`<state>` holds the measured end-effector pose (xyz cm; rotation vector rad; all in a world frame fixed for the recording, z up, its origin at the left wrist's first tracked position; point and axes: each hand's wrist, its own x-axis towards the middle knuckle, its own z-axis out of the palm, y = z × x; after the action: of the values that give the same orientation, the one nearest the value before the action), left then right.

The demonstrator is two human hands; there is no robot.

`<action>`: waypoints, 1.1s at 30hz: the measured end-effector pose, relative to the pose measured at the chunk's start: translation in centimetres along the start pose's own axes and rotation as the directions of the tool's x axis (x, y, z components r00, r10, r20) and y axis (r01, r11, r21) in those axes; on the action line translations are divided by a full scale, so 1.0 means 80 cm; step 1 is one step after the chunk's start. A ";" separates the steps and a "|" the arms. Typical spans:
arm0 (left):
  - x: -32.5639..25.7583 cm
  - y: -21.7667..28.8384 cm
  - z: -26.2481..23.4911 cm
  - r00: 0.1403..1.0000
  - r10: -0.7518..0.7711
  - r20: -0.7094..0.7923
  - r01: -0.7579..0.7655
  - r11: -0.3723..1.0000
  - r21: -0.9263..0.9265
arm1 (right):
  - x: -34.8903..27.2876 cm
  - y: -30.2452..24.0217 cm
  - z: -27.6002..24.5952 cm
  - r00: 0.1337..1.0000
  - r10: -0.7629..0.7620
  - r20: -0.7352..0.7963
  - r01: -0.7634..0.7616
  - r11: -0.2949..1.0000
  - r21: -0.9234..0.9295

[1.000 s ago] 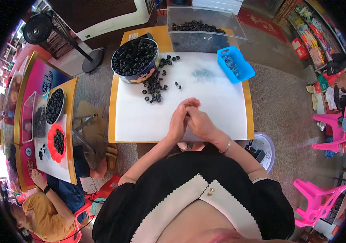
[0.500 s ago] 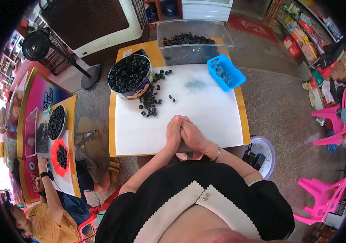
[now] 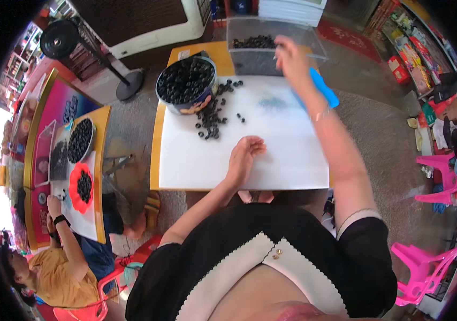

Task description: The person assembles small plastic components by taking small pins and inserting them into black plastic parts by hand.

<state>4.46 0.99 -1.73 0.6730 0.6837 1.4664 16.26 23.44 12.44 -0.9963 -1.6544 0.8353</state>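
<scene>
My left hand rests above the near part of the white tabletop. Its fingers are loosely curved, and nothing shows in them. Reaching far forward, my right hand is slightly blurred, with its fingers apart, in front of a clear plastic bin that holds small black pieces. Under my right forearm, a blue plastic basket is mostly hidden. A round tub heaped with black ring-like pieces stands at the far left of the table. Loose black pieces lie scattered beside it.
A bluish patch of fine bits lies on the white top. To the left, another person sits at a second table with a red flower-shaped dish of black pieces. Pink plastic chairs stand at the right, and a black fan behind left.
My clasped hands have come apart. My right hand has swung forward and right over the basket, while the left stays near the table's front. The view has shifted slightly.
</scene>
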 end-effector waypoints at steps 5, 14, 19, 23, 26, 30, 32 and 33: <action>0.002 0.008 -0.002 1.000 0.000 0.023 0.000 1.000 -0.008 | 0.056 0.014 0.001 0.849 -0.514 -0.122 0.305 0.666 -0.681; -0.003 0.014 -0.003 0.997 -0.067 0.022 0.068 0.997 -0.023 | -0.120 0.055 0.108 0.843 -0.121 0.523 0.260 0.945 -0.200; -0.002 0.008 -0.009 0.999 -0.047 0.001 0.047 0.995 -0.093 | -0.119 0.048 0.159 0.735 -0.253 0.629 0.393 0.915 -0.090; -0.002 0.006 -0.006 0.999 -0.042 0.002 0.042 0.994 -0.099 | -0.114 0.058 0.176 0.695 -0.339 0.634 0.530 0.837 -0.134; -0.001 0.006 -0.008 0.999 -0.045 -0.021 0.042 0.991 -0.129 | -0.121 0.047 0.158 0.791 -0.125 0.599 0.195 0.979 -0.054; 0.000 0.014 -0.010 0.994 -0.076 -0.074 0.054 0.963 -0.264 | -0.151 0.013 0.096 0.890 0.025 0.454 -0.042 0.999 0.027; 0.001 0.019 -0.014 0.994 -0.068 -0.085 0.037 0.946 -0.321 | -0.177 0.005 0.077 0.909 0.031 0.416 -0.052 0.998 0.039; 0.003 0.020 -0.013 0.993 -0.075 -0.089 0.042 0.942 -0.332 | -0.191 0.000 0.068 0.927 0.028 0.373 -0.056 0.996 0.063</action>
<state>2.64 1.19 -1.17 0.3193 0.5125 1.5214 13.63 9.28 4.97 -0.8610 -1.9098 1.1615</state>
